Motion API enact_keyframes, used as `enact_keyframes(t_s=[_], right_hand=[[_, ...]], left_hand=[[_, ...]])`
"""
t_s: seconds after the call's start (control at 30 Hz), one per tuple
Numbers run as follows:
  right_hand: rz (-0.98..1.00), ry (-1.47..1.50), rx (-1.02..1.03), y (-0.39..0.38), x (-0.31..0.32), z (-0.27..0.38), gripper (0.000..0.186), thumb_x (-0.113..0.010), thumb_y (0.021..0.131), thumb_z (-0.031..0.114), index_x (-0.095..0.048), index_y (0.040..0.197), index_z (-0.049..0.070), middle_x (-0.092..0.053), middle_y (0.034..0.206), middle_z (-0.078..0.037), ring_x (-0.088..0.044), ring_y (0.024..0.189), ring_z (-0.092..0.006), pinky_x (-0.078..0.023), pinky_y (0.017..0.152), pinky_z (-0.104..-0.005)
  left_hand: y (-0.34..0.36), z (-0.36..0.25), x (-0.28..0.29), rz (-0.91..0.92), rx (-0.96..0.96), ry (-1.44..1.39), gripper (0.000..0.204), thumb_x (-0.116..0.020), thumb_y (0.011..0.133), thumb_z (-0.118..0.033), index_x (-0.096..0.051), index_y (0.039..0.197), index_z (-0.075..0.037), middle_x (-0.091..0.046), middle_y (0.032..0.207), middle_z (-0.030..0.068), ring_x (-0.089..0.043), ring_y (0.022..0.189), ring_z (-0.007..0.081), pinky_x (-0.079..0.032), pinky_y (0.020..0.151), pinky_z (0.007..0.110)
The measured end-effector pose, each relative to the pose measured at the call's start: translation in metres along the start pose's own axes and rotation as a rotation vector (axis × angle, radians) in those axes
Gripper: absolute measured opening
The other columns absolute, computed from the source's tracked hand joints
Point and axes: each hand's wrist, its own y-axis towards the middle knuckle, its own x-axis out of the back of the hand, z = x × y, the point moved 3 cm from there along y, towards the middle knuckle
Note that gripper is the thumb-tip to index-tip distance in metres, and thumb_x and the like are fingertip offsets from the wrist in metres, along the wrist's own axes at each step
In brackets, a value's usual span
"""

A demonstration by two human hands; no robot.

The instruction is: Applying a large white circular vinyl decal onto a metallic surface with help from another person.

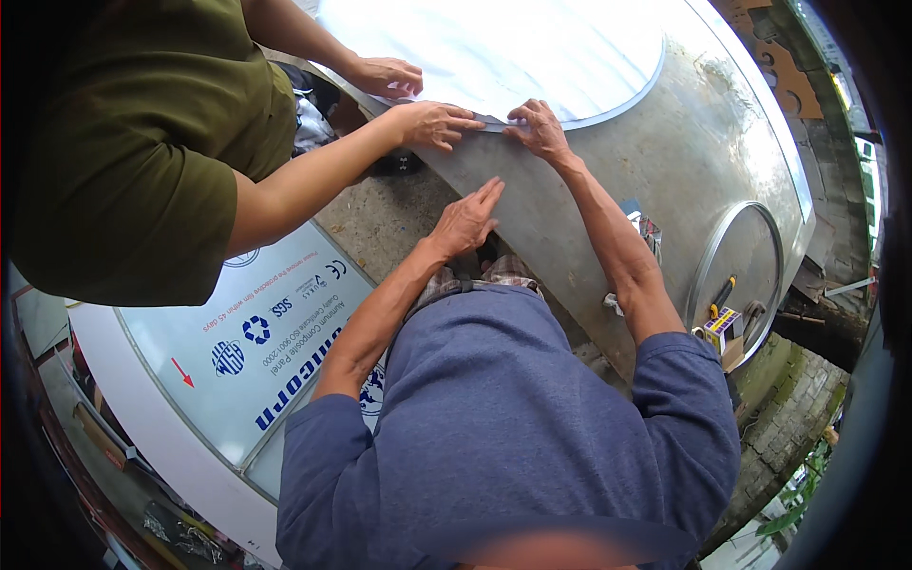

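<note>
A large white sheet [513, 57] with a curved, grey-blue edge lies on a metal-topped table [665, 142]. My right hand [540, 131] is at its near edge, fingers bent and closed on the rim. My left hand [465, 218] hovers beside the table's near edge, fingers stretched out and holding nothing. On the left, a co-worker in an olive shirt has one hand [432, 123] on the same edge, close to my right hand. The co-worker's other hand [385, 76] rests farther along it. A thin dark strip shows along the edge between our hands.
At the right, a round metal-rimmed tray [711, 249] holds a yellow-and-black utility knife [724, 294] and a small purple-and-yellow box [724, 328]. Printed composite panels [294, 285] lie low on the left. The co-worker's body [133, 161] fills the left side.
</note>
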Motion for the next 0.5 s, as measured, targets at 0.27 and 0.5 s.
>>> enact_keyframes(t_s=[0.27,0.5], right_hand=[[0.144,0.016,0.159,0.023,-0.01,-0.011,0.018,-0.076,0.079,0.026,-0.072,0.092,0.014,-0.062,0.092,-0.004,-0.057,0.095,-0.0235,-0.046,0.086,-0.0386],[0.128,-0.006,0.182,0.022,-0.01,-0.014,0.017,-0.071,0.082,0.031,-0.072,0.091,0.016,-0.062,0.092,-0.004,-0.057,0.095,-0.0224,-0.044,0.086,-0.0391]], left_hand=[[0.083,0.002,-0.021,-0.156,0.171,0.168,0.075,-0.067,0.079,-0.007,-0.032,0.143,0.011,-0.032,0.149,0.0347,-0.063,0.105,0.0422,-0.054,0.088,0.045],[0.1,0.0,-0.038,-0.17,0.284,0.196,0.081,-0.071,0.079,-0.012,-0.028,0.146,0.008,-0.027,0.152,0.0322,-0.063,0.102,0.0409,-0.055,0.084,0.046]])
